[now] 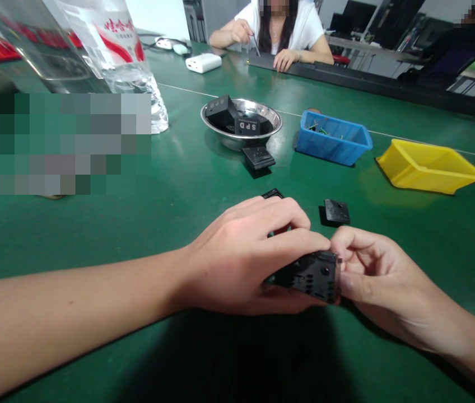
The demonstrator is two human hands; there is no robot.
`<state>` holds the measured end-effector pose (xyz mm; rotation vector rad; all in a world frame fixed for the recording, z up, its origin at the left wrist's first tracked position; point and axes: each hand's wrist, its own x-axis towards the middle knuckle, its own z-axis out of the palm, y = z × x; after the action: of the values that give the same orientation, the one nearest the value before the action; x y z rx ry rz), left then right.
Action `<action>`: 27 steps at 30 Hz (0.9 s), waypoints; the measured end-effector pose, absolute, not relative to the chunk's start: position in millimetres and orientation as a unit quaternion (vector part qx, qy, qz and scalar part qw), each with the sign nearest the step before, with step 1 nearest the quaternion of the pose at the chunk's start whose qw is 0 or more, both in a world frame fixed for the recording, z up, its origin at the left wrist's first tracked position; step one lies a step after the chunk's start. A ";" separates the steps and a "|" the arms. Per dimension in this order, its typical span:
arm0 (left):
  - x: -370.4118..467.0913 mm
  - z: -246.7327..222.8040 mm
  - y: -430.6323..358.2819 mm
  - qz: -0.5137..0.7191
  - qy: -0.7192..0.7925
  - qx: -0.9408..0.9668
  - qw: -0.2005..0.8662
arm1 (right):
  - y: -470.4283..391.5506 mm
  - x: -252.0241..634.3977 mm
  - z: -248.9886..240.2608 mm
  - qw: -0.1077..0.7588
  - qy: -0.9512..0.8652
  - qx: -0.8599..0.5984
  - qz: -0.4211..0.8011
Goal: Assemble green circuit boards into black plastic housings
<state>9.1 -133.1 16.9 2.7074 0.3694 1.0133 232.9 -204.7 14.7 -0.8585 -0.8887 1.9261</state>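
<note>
Partly hidden: slotted black plastic casing (315,275)
Left fingers (294,245) cover its left end; top edge crops the clear plastic bottle (136,81).

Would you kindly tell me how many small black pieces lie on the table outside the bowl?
3 visible: one piece near the bowl, a second piece partly hidden behind the left hand, a third piece beyond the right hand. Hands may hide more.

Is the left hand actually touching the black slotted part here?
Touching. The head view shows the left hand wrapped around the black slotted part, with a finger along its upper edge and its lower edge against the hand.
</note>
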 end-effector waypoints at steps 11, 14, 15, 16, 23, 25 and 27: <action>8.9 14.5 -135.8 0.341 0.121 0.927 0.105 | -205.6 234.9 13.4 0.419 -0.372 -0.368 0.742; 8.7 14.3 -136.7 0.332 0.125 0.927 0.117 | -205.1 234.2 12.7 0.421 -0.375 -0.381 0.733; 8.5 14.1 -136.8 0.329 0.126 0.928 0.120 | -205.3 234.0 12.1 0.422 -0.376 -0.383 0.731; 8.2 13.8 -136.8 0.325 0.126 0.929 0.122 | -205.7 233.6 11.6 0.424 -0.378 -0.383 0.729; 8.3 13.1 -132.9 0.286 0.105 0.940 0.156 | -212.0 226.0 15.3 0.456 -0.460 -0.450 0.615; 9.3 13.5 -132.4 0.272 0.098 0.941 0.174 | -212.6 224.3 16.4 0.458 -0.492 -0.473 0.570; 9.9 13.9 -132.4 0.274 0.089 0.938 0.192 | -212.7 224.4 15.3 0.460 -0.513 -0.484 0.540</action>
<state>9.9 -132.4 13.9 2.6327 0.2501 0.7694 224.4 -212.7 15.3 -1.1907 -1.2617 1.3292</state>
